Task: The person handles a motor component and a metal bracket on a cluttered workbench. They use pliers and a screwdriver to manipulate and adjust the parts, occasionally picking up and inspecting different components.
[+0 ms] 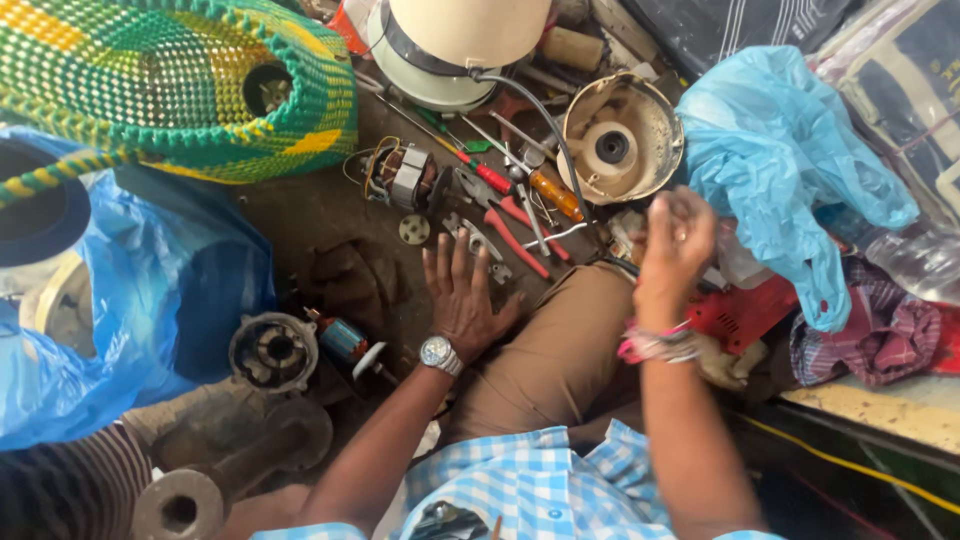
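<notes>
Cluttered floor (320,215): pliers (515,235), motor (400,180) beyond left hand (462,295)

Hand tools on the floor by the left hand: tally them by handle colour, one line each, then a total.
Red-handled pliers: 1
Red-handled screwdriver: 1
Orange-handled screwdriver: 1
Green-handled screwdriver: 1
Total: 4
Bare metal tools in the pile are too tangled to count. The left hand lies flat beside the pliers.

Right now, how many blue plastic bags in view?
2. One large blue plastic bag at far left under the woven basket; one lighter blue bag at upper right, above the right hand. Others may be hidden under clutter.
</notes>
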